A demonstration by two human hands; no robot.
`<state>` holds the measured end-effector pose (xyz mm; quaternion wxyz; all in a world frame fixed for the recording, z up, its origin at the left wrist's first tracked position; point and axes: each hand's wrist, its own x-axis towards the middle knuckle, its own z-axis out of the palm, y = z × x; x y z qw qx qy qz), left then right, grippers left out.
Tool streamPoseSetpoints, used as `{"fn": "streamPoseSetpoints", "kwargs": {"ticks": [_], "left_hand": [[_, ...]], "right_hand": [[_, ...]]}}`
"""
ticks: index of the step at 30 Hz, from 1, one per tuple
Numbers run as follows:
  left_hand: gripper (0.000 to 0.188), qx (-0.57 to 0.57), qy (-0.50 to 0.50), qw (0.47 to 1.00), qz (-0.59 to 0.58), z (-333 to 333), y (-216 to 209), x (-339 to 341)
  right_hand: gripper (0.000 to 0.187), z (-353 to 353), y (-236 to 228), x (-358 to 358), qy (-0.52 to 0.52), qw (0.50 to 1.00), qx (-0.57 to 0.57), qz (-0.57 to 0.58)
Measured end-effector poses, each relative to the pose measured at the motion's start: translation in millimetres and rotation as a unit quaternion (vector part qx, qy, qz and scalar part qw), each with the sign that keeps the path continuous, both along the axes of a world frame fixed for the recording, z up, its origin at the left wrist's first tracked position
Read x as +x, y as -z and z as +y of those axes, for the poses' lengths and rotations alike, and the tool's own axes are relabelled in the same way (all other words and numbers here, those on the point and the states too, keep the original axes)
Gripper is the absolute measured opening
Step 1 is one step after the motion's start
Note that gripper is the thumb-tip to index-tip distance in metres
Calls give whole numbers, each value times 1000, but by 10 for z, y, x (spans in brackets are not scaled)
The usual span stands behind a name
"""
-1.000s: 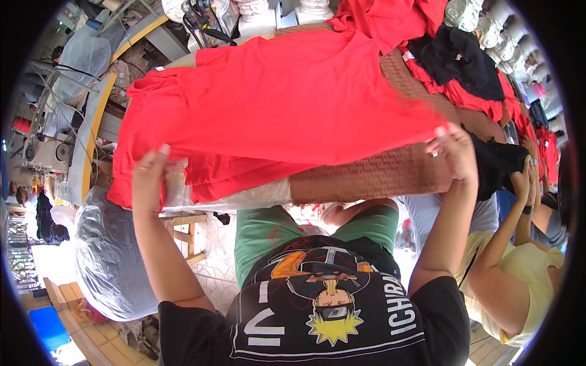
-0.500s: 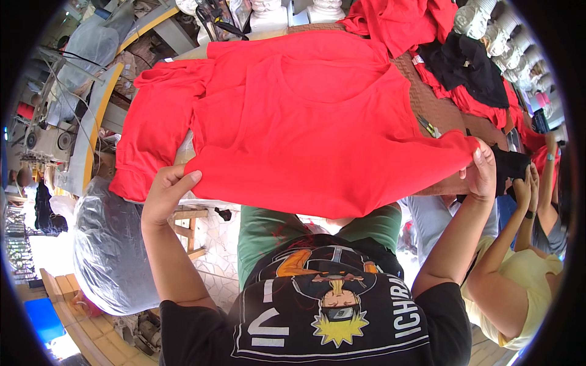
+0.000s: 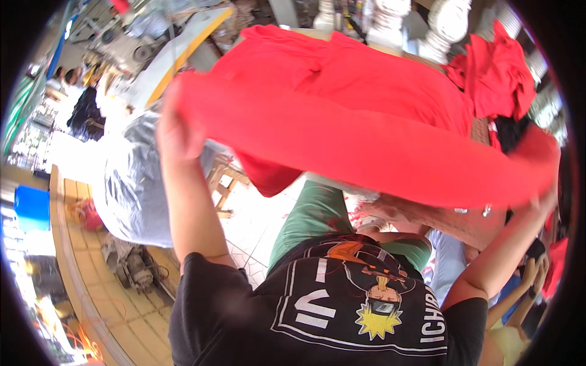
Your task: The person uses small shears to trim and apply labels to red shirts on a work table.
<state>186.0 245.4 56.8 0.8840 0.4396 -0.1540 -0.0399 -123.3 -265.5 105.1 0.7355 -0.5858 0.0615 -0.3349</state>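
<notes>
A red sleeveless top [image 3: 366, 146] is stretched in a wide band between my two raised hands, above the table's near edge. My left hand [image 3: 182, 131] is closed on its left end, slightly smeared by motion. My right hand [image 3: 546, 198] grips the other end, lower and far to the right; the cloth and blur hide most of its fingers. Behind the held top, more red garments [image 3: 397, 79] lie spread on the table, partly covered by it.
Another red cloth heap [image 3: 494, 76] lies at the back right, near white balusters [image 3: 442, 27]. A plastic-wrapped bundle [image 3: 131, 189] and a wooden stool [image 3: 224, 183] stand left. A co-worker's hands [image 3: 534, 274] show at the lower right.
Both hands have lifted the red top off the pile and spread wider apart, the left rising most. The view has swung, showing more floor at left.
</notes>
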Motion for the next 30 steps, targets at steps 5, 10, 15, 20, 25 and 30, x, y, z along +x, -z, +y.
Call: {"fn": "streamPoseSetpoints", "kwargs": {"ticks": [5,10,15,20,25,30], "left_hand": [[20,-31,-194,980,-16,445,-197,521],[39,-44,-393,901,-177,797,-775,209],[38,125,-372,911,-128,805,354,-44],[29,335,-219,916,22,470,1883,-349],[30,640,-77,764,-32,525,1664,-122],[45,814,-138,539,-169,-26,340,-235]], "right_hand": [[31,82,-277,1678,-329,943,42,-36],[49,1381,-919,2665,-211,963,1,-167],[41,1459,-285,3502,-266,954,130,39],[46,1046,234,3002,-232,944,-147,181],[40,443,-179,2018,-173,833,-412,325],[34,-22,-574,902,-54,555,-626,546]]}}
